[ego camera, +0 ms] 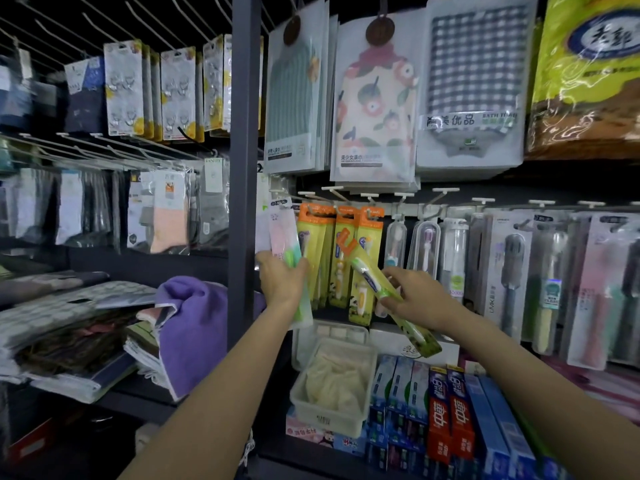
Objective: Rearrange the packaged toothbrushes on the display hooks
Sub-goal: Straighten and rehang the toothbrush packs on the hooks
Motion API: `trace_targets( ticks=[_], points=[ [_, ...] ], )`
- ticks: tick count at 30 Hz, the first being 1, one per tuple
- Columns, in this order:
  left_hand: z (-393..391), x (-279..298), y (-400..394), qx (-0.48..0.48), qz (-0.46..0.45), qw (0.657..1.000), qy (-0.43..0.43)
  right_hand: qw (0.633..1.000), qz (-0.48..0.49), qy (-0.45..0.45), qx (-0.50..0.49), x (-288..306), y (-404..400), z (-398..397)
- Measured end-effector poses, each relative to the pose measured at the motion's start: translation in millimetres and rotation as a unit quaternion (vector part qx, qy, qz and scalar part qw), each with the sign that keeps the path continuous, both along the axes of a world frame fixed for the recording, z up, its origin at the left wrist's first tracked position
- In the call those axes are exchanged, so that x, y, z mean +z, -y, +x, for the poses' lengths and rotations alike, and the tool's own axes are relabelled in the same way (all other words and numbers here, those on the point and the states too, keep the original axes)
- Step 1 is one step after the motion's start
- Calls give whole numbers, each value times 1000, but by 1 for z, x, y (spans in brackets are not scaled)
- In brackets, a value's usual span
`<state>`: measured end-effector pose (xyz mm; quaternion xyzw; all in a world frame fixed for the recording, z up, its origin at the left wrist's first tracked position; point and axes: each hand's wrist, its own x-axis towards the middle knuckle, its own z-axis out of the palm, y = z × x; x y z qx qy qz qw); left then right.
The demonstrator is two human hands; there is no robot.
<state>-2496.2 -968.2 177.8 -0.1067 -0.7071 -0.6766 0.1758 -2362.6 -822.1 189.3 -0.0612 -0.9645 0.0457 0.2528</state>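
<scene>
Left hand [282, 280] grips a pale pink-and-green toothbrush pack [289, 258], fingers curled round its lower half; the pack stands nearly upright, top leaning slightly left, its head reaching up toward the white hook row [381, 197] at the far left end, just beside the dark shelf post [244, 168]. Cannot tell whether its hang-hole is on a prong or free; that part is blurred. Right hand [415, 299] pinches a yellow-green toothbrush pack [384, 289] near its middle, thumb and fingers closed on it. This pack is off the hooks and lies steeply tilted: long axis runs from its orange header [346, 242] at upper left down to the lower right, where the tail passes under the wrist. The header end sits in front of the hanging orange-topped packs [341, 258], which fill three neighbouring prongs between the two hands. The relation that matters: the header lies up and left of the right fingers, below the prongs and pointed away from vertical. Judgement: to hang it, the right hand would need to swing the pack upright and lift the header to prong height; the right hand is the nearer one for that row. Clear-cased brushes [424, 247] hang just right of them. Below, a white plastic bin [332, 389] and toothpaste boxes [446, 414] sit on the shelf.
</scene>
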Motion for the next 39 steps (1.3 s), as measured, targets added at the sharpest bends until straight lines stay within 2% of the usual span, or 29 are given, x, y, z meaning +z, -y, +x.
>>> trace_targets(
  ticks=[3,5,8,10,12,18,22,26,32,35,39],
  points=[
    [-9,-7,-2,-19,25,999,-19,1000,2,-2,-4,-1,-4,0],
    [-11,-11,-4,-69,81,994,-9,1000,5,0,-7,-2,-5,-2],
    [-8,-8,-5,-180,199,962,45,1000,4,11,-9,-4,-4,-7],
    [-12,-6,-6,-214,240,945,63,1000,-3,13,0,-7,-3,-11],
    [-14,-9,-5,-222,252,941,43,1000,-6,11,8,-11,-3,-15],
    [-23,-28,1,-143,169,974,-44,1000,-3,8,10,-15,-9,-20],
    [-1,-58,-2,-76,59,990,-105,1000,-19,-1,6,-19,-12,-7],
    [38,-85,-21,-157,-33,976,-148,998,-58,-23,-12,-26,-23,24],
    [87,-51,-86,-256,-155,928,-222,970,-182,-131,-95,-23,-65,95],
    [116,-43,-124,-293,-174,910,-237,950,-232,-167,-125,-26,-93,128],
    [147,-34,-166,-274,-172,920,-223,935,-275,-167,-148,-33,-124,165]
  ],
)
